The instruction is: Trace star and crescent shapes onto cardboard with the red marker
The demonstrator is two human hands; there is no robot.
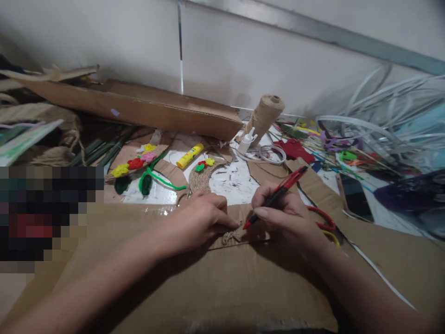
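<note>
A white wall rises behind a crowded surface strewn with craft supplies. A long strip of cardboard leans near the wall, and a spool of jute twine stands just right of it. Nearer lie a yellow glue stick, a coiled twine mat and colourful pipe-cleaner flowers. Loops of white plastic strip pile up on the right, beside a dark phone.

A large cardboard sheet lies across the front of the surface, and both hands work on it. The left hand rests palm down, fingers lightly curved, with nothing visible in its hold; its fingertips sit beside a small twist of twine. The right hand is closed around a red pen in a writing grip, the tip at the cardboard just beside the left fingertips. Red-handled scissors lie just right of it.
</note>
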